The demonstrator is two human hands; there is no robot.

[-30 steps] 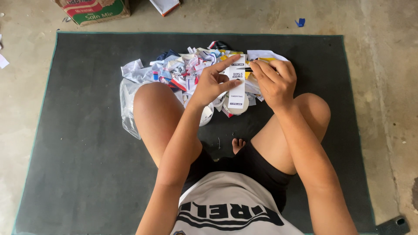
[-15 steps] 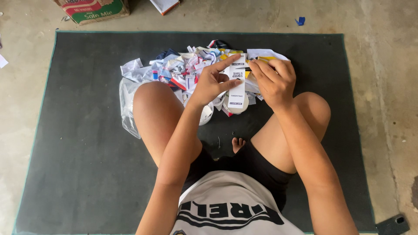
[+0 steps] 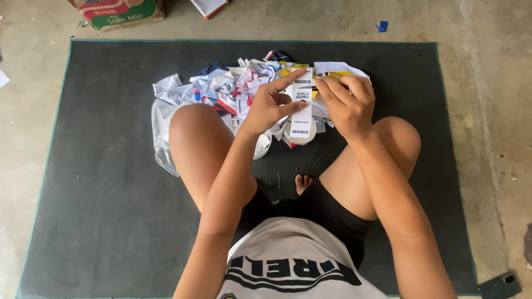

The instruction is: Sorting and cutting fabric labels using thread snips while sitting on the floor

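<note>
Where both hands meet, white sock (image 3: pixel 302 113) lengthwise away, toe nearest; left grip (image 3: pixel 270 105) and right grip (image 3: pixel 346 102) pinching it.

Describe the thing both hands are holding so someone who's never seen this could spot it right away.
On the dark grey mat, a heap of crumpled colourful wrappers lies in front of the seated person's knees. Over that heap, the left hand and right hand hold one long white sock with a paper label band. Unlike the crumpled scraps around it, it is flat, stretched lengthwise and plain white with dark print.
</note>
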